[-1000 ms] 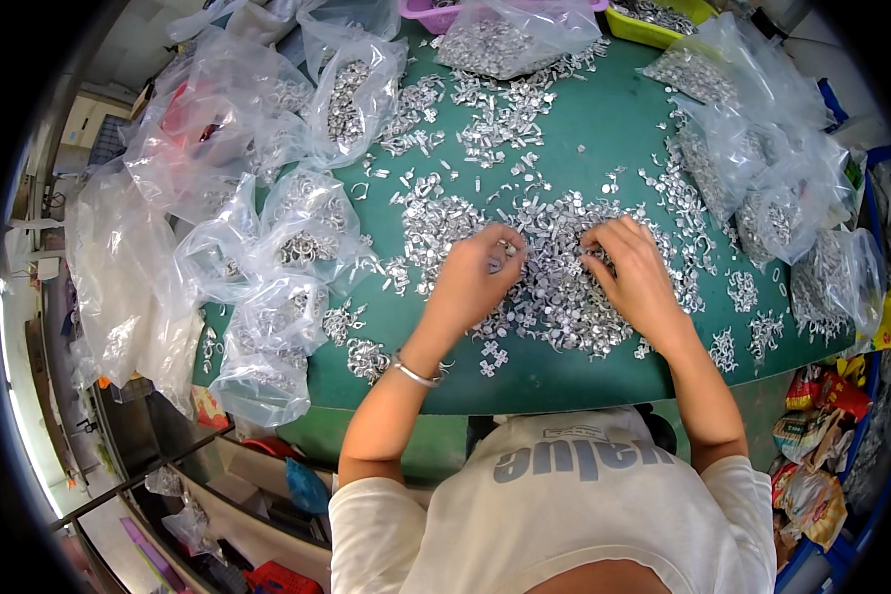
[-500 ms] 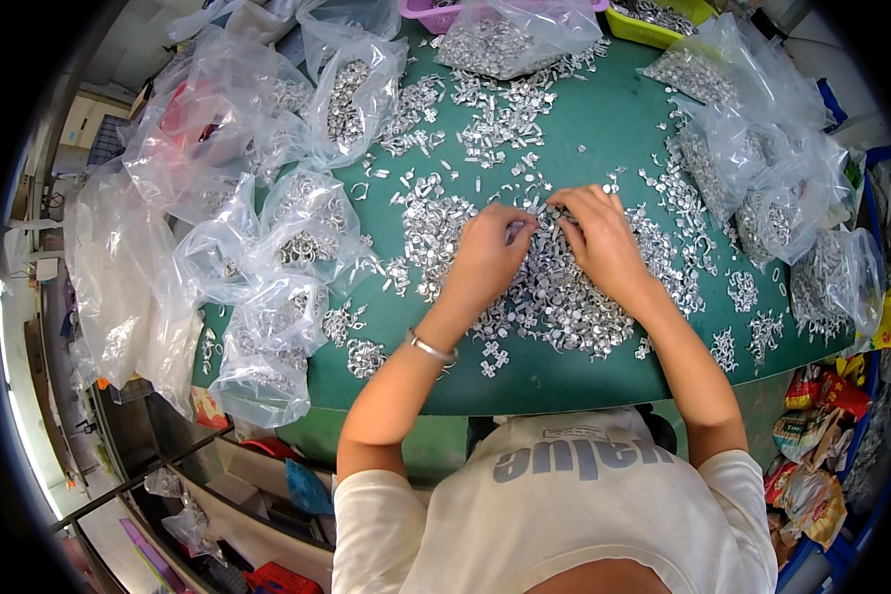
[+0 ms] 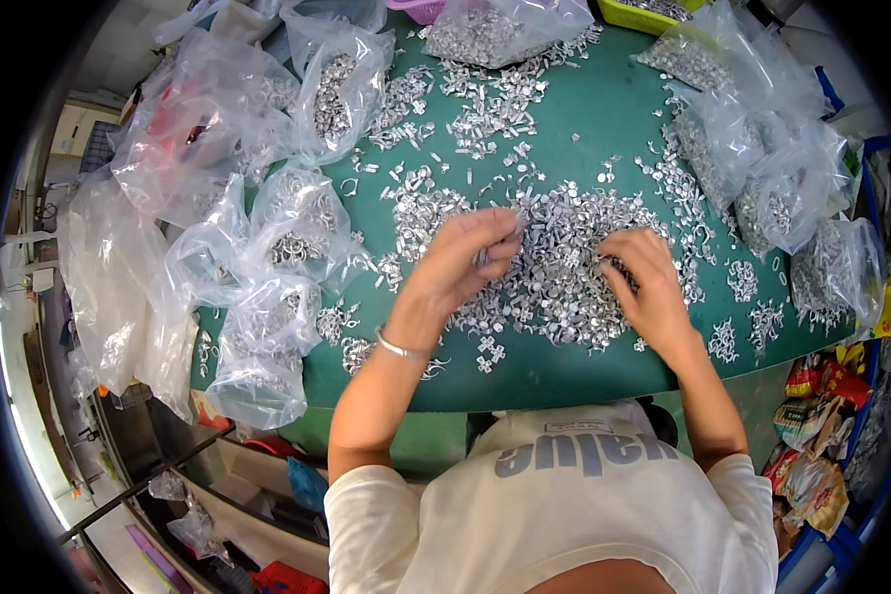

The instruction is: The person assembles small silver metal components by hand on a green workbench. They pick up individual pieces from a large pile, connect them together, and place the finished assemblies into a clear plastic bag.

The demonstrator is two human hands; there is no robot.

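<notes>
A heap of small silver metal parts (image 3: 564,267) lies spread on a green table (image 3: 584,129) in front of me. My left hand (image 3: 465,259), with a thin bracelet on its wrist, has its fingers curled around a few of the metal parts at the heap's left side. My right hand (image 3: 643,277) rests on the heap's right side, fingers bent down into the parts. Whether it holds any is hidden.
Clear plastic bags (image 3: 277,247) with metal parts crowd the table's left side, and more bags (image 3: 772,168) lie at the right. Smaller clusters of parts (image 3: 485,99) lie farther back. A yellow bin (image 3: 653,12) and a pink basket (image 3: 421,8) stand at the far edge.
Both hands were together at the heap's middle half a second ago. My right hand has moved right and nearer me. My left hand stays at the heap's left.
</notes>
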